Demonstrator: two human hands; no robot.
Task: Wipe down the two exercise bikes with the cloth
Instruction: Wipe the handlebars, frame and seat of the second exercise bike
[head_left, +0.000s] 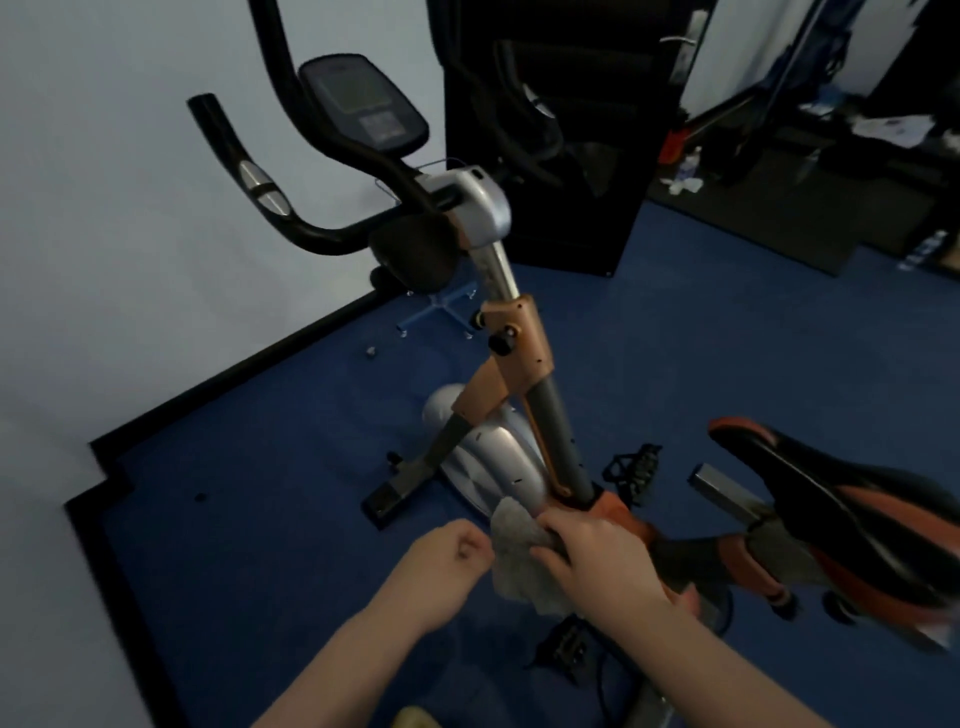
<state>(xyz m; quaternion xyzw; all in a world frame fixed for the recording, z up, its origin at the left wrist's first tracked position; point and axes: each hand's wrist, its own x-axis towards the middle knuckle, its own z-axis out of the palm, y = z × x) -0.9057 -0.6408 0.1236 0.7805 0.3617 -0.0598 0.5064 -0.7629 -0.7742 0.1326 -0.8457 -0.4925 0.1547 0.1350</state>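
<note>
Right hand (597, 551) is pressing cloth (519, 561) against bike frame (558, 441) base, fingers curled over it; left hand (449, 558), beside the frame, is fisted empty. Advisable: firm strokes along the tube.

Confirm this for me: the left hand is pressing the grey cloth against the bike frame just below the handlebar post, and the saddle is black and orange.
Not quite. The head view shows the right hand pressing the grey cloth against the bike frame below the handlebar post. The left hand is curled beside the cloth, holding nothing. The saddle is black and orange.
</note>
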